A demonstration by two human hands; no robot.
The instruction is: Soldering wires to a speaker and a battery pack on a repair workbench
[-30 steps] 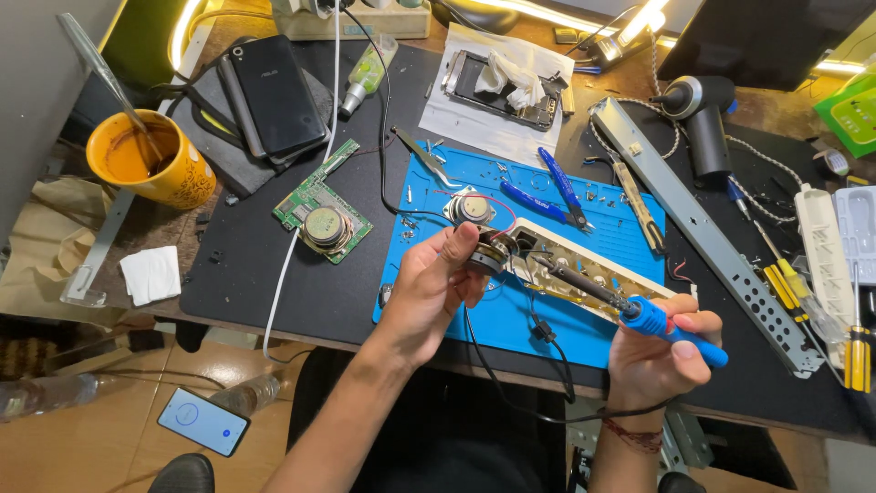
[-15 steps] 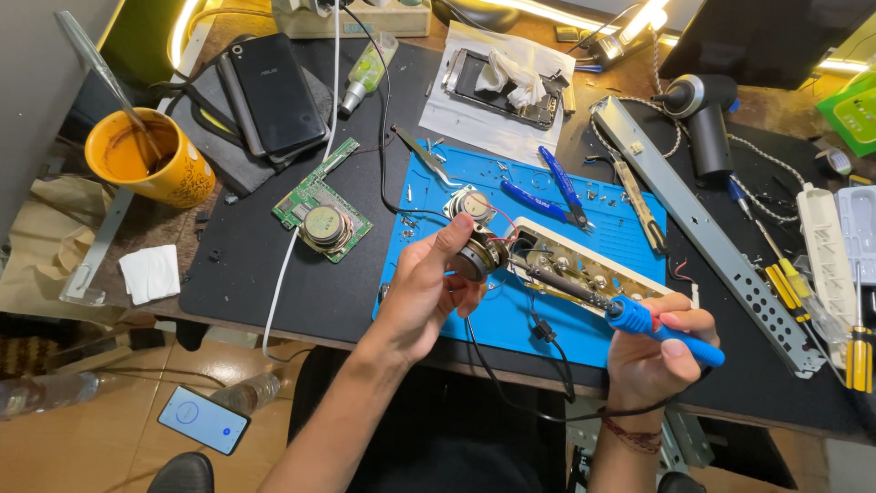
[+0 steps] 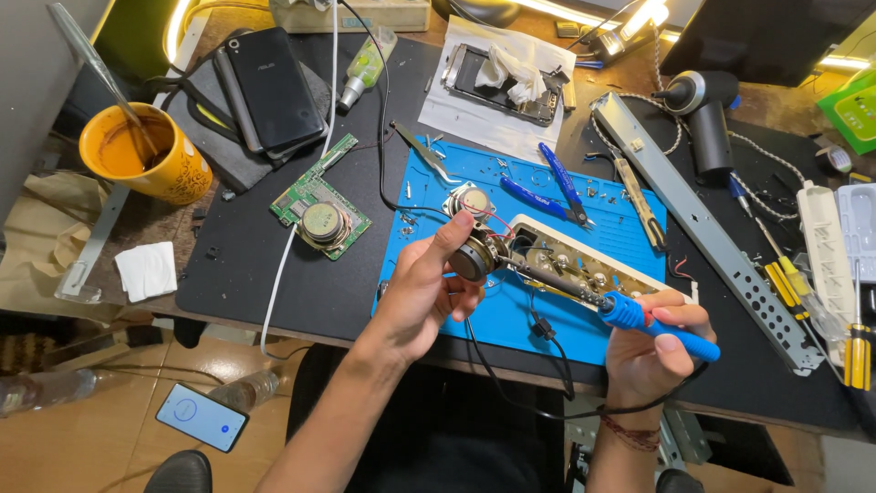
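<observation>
My left hand [image 3: 424,288] pinches a small round speaker [image 3: 472,258] above the blue work mat [image 3: 511,315]; thin red and black wires run from it. My right hand [image 3: 659,342] grips the blue handle of a soldering iron [image 3: 639,317], whose dark tip reaches left to the speaker's edge. Just behind the iron lies a cream-coloured open casing [image 3: 584,265] with parts inside. A second round speaker [image 3: 472,199] rests on the mat beyond my left hand.
A green circuit board with a speaker [image 3: 319,212] lies left of the mat. Blue-handled pliers [image 3: 557,187], a metal rail [image 3: 703,228], a black blower [image 3: 707,119], an orange mug [image 3: 146,155], a black phone [image 3: 274,87] and yellow screwdrivers [image 3: 853,333] surround it.
My left hand has turned the speaker slightly and shifted a little right. The soldering iron tip has drawn in closer to the speaker.
</observation>
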